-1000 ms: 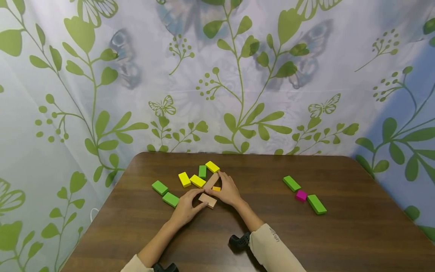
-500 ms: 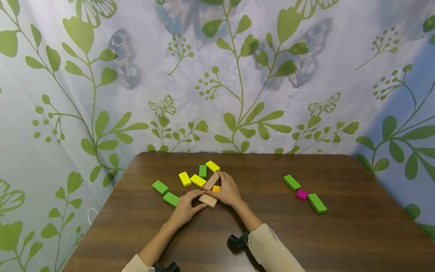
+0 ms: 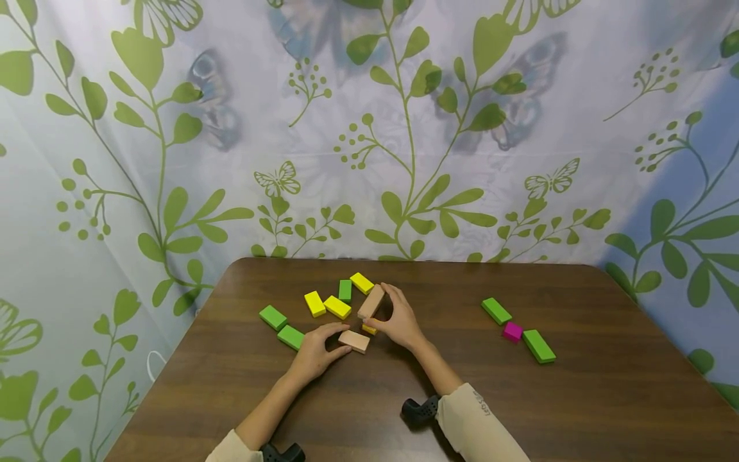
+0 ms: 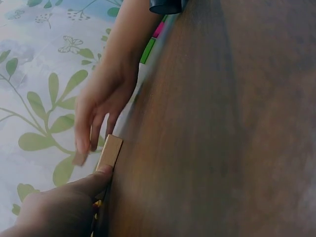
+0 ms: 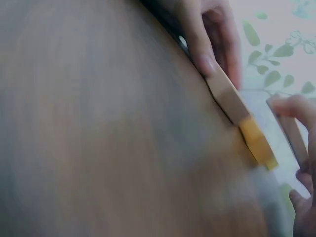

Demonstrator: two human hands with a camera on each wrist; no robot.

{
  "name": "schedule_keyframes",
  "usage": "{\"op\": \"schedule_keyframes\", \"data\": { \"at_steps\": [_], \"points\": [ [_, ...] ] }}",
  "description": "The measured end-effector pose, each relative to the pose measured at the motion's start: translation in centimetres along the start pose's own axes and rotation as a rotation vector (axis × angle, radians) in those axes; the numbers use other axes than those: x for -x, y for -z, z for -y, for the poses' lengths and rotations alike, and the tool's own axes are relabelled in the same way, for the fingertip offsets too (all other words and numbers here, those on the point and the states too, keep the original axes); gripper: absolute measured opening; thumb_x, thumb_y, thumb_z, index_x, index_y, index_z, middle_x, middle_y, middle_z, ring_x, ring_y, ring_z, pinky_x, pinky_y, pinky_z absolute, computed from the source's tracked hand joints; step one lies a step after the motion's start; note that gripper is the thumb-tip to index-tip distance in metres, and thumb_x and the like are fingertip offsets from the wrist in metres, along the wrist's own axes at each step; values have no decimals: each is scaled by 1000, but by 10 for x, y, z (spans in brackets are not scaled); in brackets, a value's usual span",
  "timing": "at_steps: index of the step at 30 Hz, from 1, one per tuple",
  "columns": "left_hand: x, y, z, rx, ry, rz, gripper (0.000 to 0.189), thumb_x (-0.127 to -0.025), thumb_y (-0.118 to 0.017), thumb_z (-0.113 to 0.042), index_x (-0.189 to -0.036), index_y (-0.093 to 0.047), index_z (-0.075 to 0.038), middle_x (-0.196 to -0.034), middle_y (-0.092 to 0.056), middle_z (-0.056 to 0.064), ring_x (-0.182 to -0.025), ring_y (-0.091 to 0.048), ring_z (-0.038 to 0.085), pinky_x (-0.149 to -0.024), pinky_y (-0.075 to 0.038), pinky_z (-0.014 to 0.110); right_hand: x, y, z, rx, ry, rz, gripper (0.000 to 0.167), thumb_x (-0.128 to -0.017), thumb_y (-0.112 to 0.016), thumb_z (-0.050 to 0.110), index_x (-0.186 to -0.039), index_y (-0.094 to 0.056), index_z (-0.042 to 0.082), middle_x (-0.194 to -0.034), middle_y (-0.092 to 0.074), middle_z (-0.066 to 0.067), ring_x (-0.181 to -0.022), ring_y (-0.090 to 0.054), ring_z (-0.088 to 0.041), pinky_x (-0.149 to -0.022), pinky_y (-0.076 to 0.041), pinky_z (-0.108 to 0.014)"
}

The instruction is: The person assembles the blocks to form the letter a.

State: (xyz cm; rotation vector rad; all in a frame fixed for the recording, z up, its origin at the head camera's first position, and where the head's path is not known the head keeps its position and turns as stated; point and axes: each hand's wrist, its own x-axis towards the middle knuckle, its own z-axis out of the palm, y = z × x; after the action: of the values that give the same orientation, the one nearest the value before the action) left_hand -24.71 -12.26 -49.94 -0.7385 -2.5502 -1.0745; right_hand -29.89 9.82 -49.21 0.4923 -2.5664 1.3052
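Observation:
My right hand (image 3: 402, 323) pinches a plain wooden block (image 3: 372, 301) between thumb and fingers. In the right wrist view this wooden block (image 5: 291, 131) is raised off the table. A second plain wooden block (image 3: 355, 341) lies on the table, its left end between the thumb and fingers of my left hand (image 3: 314, 353). In the left wrist view the left thumb presses against that block (image 4: 109, 150). Just behind it is an orange block (image 3: 369, 330), partly covered by the right thumb and the held block.
Yellow blocks (image 3: 337, 307) and a green block (image 3: 344, 290) lie behind the hands. More green blocks (image 3: 273, 317) are on the left. On the right, a magenta block (image 3: 512, 332) sits between two green ones (image 3: 539, 346). A patterned curtain (image 3: 369, 128) hangs behind the brown table (image 3: 606, 385).
My right hand has lifted its wooden block and shifted slightly right with it; half a second ago the block was lower, beside the orange block. My left hand has stayed in place.

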Motion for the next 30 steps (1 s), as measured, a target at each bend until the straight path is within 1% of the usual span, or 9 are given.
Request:
{"op": "schedule_keyframes", "data": {
  "at_steps": [2,6,10,13,16,20,25,30],
  "points": [
    [0,0,1,-30,-18,-4,40,-78,-74,-22,-114,-65,-6,-114,-63,9,-108,-58,23,-91,-46,39,1,9,-5,2,15,-5,92,-71,-78,42,-143,-33,6,-143,-33,-11,-128,-35,-33,-99,-32,-55],
    [0,0,1,-88,-59,-21,38,-80,-73,-24,-113,-65,-6,-110,-64,5,-104,-59,20,-88,-48,36,3,29,-23,46,14,-3,92,-71,-78,43,-143,-33,8,-144,-32,-13,-128,-34,-33,-98,-33,-56],
    [1,-1,2,-86,-89,-46,37,-79,-74,-23,-110,-66,-6,-107,-65,5,-101,-61,18,-85,-50,36,6,50,-43,76,6,23,92,-71,-78,42,-143,-32,7,-144,-31,-14,-128,-33,-35,-98,-33,-57],
    [1,0,2,-75,-101,-61,37,-78,-75,-22,-109,-67,-5,-105,-66,5,-99,-61,18,-84,-50,35,8,64,-53,93,-2,41,93,-72,-78,41,-143,-31,6,-144,-30,-13,-129,-32,-36,-98,-32,-58],
    [1,0,3,-67,-91,-62,36,-77,-76,-23,-108,-67,-6,-105,-66,3,-99,-61,17,-85,-50,34,11,76,-60,99,-14,69,93,-72,-77,41,-144,-31,5,-144,-29,-16,-129,-30,-38,-98,-31,-59],
    [0,-1,6,-52,-63,-40,35,-77,-76,-25,-107,-68,-9,-105,-66,1,-100,-60,14,-86,-49,32,14,88,-69,94,-28,128,92,-73,-76,43,-144,-31,6,-146,-27,-17,-130,-28,-40,-97,-29,-62],
    [0,-1,8,-43,-44,-28,35,-77,-75,-26,-107,-68,-9,-105,-66,-1,-100,-60,13,-87,-48,31,16,97,-77,128,-10,208,92,-74,-73,48,-145,-30,9,-147,-27,-16,-132,-25,-39,-98,-27,-63],
    [0,-1,9,-46,-42,-32,34,-77,-75,-25,-106,-68,-9,-105,-66,-1,-100,-60,13,-87,-48,31,16,104,-77,155,6,254,88,-76,-73,43,-145,-30,6,-147,-27,-18,-133,-18,-44,-100,-19,-64]
  ]
}}
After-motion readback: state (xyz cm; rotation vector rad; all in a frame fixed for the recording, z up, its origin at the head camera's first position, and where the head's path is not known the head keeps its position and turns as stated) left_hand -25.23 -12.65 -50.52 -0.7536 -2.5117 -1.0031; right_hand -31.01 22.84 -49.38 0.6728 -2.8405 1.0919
